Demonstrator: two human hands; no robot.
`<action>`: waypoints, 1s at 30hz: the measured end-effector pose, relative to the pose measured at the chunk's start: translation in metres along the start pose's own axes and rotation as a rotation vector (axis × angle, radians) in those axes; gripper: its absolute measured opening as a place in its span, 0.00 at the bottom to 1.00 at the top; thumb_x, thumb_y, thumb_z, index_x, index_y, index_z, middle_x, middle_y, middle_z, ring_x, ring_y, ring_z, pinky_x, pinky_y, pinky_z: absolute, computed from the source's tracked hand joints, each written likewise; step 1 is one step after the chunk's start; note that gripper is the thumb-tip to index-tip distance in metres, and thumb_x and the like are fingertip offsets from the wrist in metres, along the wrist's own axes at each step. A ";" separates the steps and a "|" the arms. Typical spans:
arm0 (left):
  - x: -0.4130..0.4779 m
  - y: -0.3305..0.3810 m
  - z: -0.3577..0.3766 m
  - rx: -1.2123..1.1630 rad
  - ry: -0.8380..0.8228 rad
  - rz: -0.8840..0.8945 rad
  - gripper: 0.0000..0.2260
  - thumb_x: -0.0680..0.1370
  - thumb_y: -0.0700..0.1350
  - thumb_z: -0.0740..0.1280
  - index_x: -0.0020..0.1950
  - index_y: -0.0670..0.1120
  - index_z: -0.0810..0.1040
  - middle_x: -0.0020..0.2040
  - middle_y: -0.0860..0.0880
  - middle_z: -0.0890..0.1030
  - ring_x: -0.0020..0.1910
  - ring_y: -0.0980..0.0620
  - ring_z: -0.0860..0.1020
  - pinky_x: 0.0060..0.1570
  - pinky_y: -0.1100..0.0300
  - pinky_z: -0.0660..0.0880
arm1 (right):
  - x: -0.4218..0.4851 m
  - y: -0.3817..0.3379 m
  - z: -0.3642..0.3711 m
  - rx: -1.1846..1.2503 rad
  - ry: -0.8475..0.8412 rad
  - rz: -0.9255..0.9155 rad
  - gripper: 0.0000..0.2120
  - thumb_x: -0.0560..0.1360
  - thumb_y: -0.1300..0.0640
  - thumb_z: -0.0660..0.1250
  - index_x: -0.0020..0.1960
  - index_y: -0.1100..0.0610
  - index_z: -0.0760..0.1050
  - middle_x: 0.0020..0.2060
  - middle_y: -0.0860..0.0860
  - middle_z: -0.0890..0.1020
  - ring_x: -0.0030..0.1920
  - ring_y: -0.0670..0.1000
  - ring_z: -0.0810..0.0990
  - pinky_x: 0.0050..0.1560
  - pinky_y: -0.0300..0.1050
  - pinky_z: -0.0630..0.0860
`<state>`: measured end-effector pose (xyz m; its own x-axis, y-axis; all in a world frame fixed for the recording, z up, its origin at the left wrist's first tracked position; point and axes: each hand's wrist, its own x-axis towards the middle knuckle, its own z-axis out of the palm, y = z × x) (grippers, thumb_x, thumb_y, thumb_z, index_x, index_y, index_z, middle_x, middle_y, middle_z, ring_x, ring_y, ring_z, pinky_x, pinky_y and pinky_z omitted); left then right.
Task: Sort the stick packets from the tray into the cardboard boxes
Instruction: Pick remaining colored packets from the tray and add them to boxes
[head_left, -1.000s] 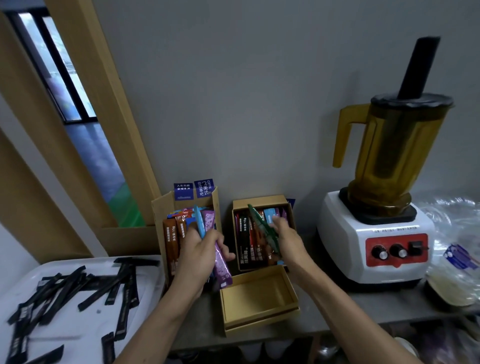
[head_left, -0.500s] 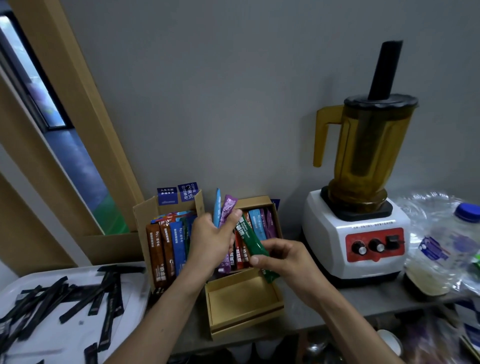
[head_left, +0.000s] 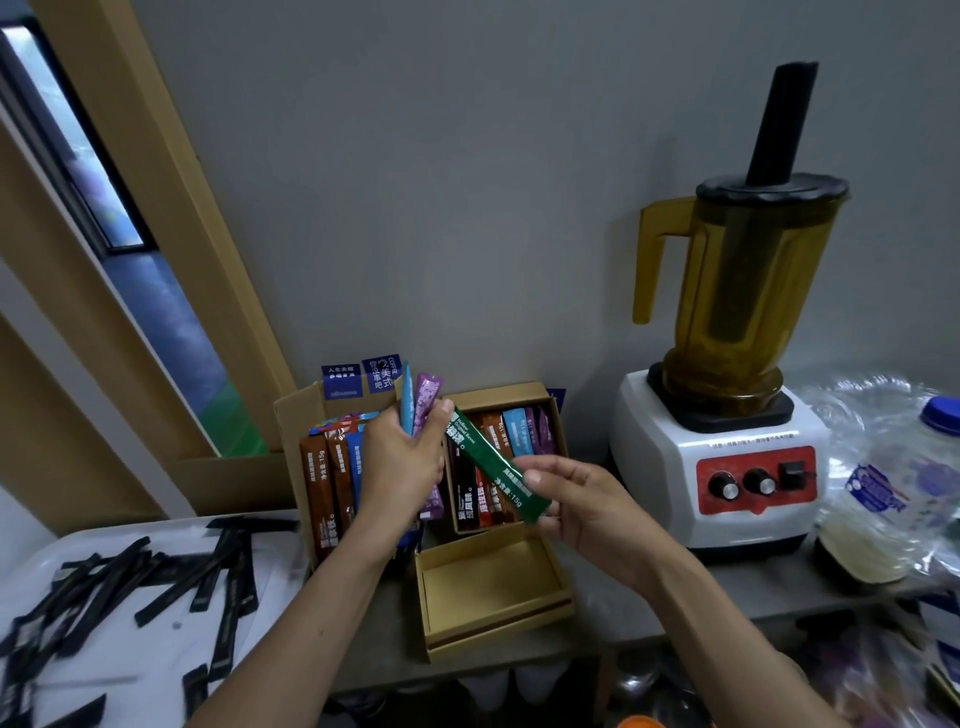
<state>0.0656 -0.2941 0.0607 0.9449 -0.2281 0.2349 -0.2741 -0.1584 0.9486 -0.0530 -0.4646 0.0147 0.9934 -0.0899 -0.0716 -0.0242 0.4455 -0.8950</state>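
Since a second ago the green packet has swung off the box and now slants between both hands. Way left of the grips, black stick packets lie loose on the tray. The left hand is curled round a blue packet and a purple packet, both upright, just in front of the left box. The right hand pinches the green one's lower end, with the right box right behind it.
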 end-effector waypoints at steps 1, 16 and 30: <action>-0.001 -0.001 -0.002 -0.002 0.006 -0.007 0.14 0.80 0.52 0.69 0.48 0.41 0.77 0.28 0.49 0.76 0.24 0.54 0.75 0.27 0.59 0.74 | 0.001 -0.001 0.002 0.003 0.039 -0.011 0.17 0.72 0.61 0.76 0.60 0.59 0.83 0.59 0.61 0.85 0.56 0.59 0.84 0.46 0.46 0.84; -0.015 0.002 -0.026 -0.107 -0.104 -0.207 0.17 0.83 0.55 0.63 0.54 0.40 0.76 0.34 0.48 0.77 0.27 0.55 0.75 0.26 0.62 0.73 | 0.083 0.008 0.003 -0.564 0.489 -0.243 0.09 0.76 0.56 0.75 0.57 0.52 0.82 0.51 0.48 0.86 0.53 0.49 0.86 0.56 0.52 0.84; -0.016 0.009 -0.006 -0.441 -0.277 -0.230 0.13 0.85 0.45 0.60 0.68 0.43 0.74 0.60 0.48 0.86 0.61 0.51 0.83 0.61 0.50 0.78 | 0.034 0.006 0.021 -0.516 0.101 -0.260 0.09 0.79 0.50 0.72 0.49 0.55 0.84 0.42 0.54 0.87 0.41 0.48 0.85 0.43 0.40 0.80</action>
<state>0.0489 -0.2865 0.0667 0.8728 -0.4881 0.0040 0.0902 0.1692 0.9814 -0.0166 -0.4467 0.0158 0.9590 -0.2336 0.1605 0.1426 -0.0916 -0.9855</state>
